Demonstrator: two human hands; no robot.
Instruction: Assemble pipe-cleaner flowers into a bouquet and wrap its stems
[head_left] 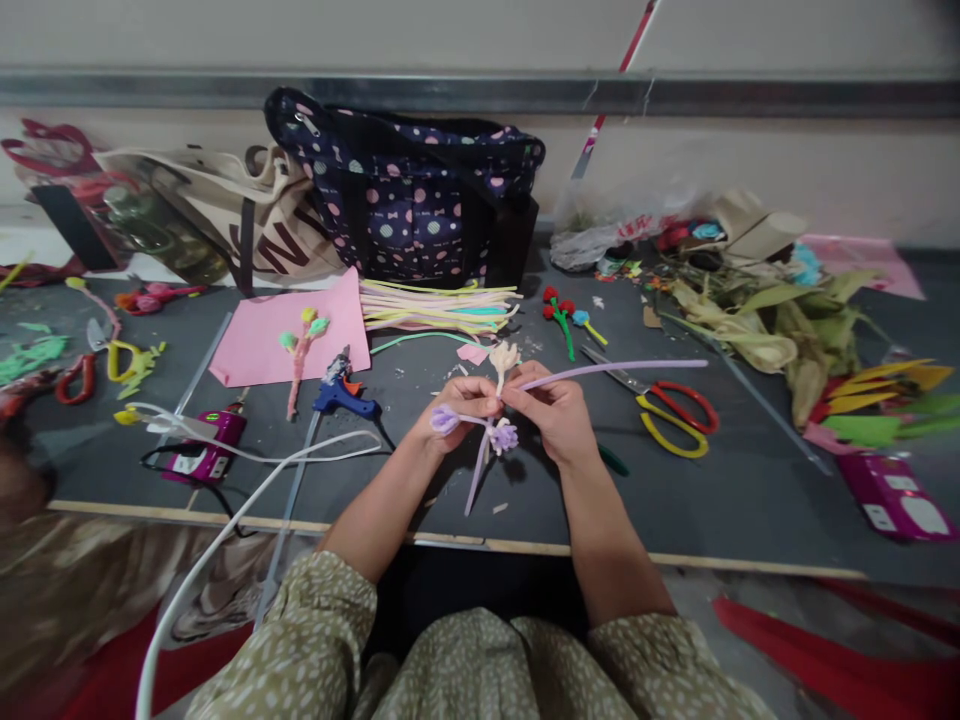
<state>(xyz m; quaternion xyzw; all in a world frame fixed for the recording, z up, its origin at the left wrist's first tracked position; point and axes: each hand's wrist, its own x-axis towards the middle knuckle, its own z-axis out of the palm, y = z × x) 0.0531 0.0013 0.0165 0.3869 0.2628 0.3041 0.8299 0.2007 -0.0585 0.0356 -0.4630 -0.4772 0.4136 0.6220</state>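
Note:
My left hand [459,408] and my right hand [553,412] meet over the dark table [750,480], both pinched on a small bunch of pipe-cleaner flowers [496,432]. The bunch has a cream bud on top and two lilac blooms below, with lilac stems hanging down. A long lilac pipe cleaner [622,367] runs from my right fingers out to the right. Red and yellow scissors [671,408] lie just right of my right hand. A blue glue gun [339,390] lies left of my left hand.
A polka-dot bag [409,195] and a beige tote [225,215] stand at the back. Pale pipe cleaners [439,305], pink paper [289,335], finished flowers [562,315], dried husks [757,320], a purple box [204,450] and a white cable [225,530] lie around.

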